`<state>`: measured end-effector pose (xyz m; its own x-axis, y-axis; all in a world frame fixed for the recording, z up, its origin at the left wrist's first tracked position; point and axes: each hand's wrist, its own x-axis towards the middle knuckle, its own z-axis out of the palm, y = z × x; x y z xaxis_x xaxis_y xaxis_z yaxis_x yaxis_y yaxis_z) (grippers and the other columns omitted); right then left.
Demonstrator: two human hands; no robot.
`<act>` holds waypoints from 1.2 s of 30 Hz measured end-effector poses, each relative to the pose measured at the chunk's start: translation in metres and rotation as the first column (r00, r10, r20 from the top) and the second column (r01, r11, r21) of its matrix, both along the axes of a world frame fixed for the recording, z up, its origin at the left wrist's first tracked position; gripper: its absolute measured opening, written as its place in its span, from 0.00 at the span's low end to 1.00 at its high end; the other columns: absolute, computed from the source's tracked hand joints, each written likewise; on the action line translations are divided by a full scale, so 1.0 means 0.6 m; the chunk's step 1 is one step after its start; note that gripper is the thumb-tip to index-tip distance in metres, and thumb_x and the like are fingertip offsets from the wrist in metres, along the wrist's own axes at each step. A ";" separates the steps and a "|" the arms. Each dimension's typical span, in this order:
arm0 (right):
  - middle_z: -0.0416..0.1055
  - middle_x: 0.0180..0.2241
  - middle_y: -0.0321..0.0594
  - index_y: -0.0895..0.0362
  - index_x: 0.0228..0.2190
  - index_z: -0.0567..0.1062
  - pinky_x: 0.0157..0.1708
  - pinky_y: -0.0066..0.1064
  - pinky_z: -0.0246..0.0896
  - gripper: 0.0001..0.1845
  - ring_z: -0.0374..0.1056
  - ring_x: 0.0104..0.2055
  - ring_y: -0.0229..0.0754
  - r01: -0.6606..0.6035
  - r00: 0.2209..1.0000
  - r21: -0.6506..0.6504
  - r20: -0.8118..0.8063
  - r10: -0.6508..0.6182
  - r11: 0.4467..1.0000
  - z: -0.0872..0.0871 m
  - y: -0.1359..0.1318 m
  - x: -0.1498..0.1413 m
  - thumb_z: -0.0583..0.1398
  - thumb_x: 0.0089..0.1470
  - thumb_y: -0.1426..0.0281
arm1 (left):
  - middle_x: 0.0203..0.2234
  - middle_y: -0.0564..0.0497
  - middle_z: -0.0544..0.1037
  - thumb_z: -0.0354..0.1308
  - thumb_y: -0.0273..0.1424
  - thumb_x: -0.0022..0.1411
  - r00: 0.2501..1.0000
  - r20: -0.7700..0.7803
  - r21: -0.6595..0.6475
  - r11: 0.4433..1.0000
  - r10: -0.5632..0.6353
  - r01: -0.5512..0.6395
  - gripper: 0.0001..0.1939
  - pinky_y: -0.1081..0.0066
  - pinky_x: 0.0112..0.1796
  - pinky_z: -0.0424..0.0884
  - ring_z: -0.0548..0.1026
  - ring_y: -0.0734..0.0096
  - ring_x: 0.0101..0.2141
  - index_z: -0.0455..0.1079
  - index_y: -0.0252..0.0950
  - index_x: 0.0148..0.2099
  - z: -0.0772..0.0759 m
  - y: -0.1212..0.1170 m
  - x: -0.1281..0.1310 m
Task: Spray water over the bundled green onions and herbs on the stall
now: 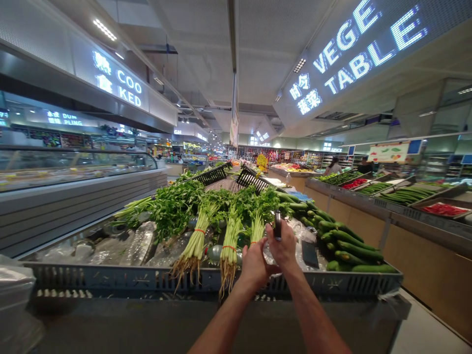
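My left hand (254, 263) is closed around the stems of a bunch of leafy green herbs (258, 216) tied with an orange band, at the front of a vegetable bin (110, 280). My right hand (283, 246) is right beside it, fingers pinched on a small dark object (277, 225) held upright above the bunch. Two more banded herb bunches (197, 236) lie to the left with their roots hanging over the bin's front wall.
Cucumbers (346, 246) are piled at the bin's right end. Clear water bottles (140, 243) lie in its left half. A deli counter (73, 172) runs along the left; more produce stands (405, 196) stand right, with people far behind. An aisle runs between.
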<state>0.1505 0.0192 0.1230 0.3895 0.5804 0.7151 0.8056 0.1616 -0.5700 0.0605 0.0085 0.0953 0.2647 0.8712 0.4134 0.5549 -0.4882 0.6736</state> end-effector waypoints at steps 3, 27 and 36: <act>0.67 0.31 0.43 0.58 0.36 0.66 0.37 0.37 0.48 0.24 0.60 0.36 0.46 -0.009 1.000 0.014 0.003 0.009 1.000 -0.002 0.002 0.001 0.47 0.46 0.54 | 0.41 0.48 0.71 0.61 0.35 0.38 1.000 0.006 0.008 1.000 -0.002 0.002 0.34 0.59 0.51 0.47 0.66 0.62 0.43 0.58 0.39 0.50 -0.001 0.001 0.000; 0.67 0.30 0.42 0.58 0.34 0.67 0.37 0.36 0.50 0.23 0.60 0.35 0.45 -0.123 0.992 0.011 -0.004 0.123 0.992 0.000 0.006 -0.039 0.48 0.45 0.54 | 0.37 0.48 0.73 0.63 0.36 0.36 0.999 -0.005 0.016 0.999 0.048 -0.048 0.35 0.61 0.49 0.52 0.68 0.61 0.40 0.59 0.38 0.50 0.008 -0.010 -0.043; 0.67 0.25 0.39 0.57 0.28 0.67 0.32 0.32 0.51 0.20 0.61 0.29 0.41 -0.163 0.987 0.026 -0.010 0.163 0.986 0.004 0.016 -0.062 0.48 0.46 0.54 | 0.40 0.47 0.72 0.61 0.32 0.39 0.994 0.002 0.045 0.993 0.106 -0.106 0.33 0.62 0.50 0.50 0.67 0.62 0.43 0.58 0.37 0.50 0.008 -0.018 -0.065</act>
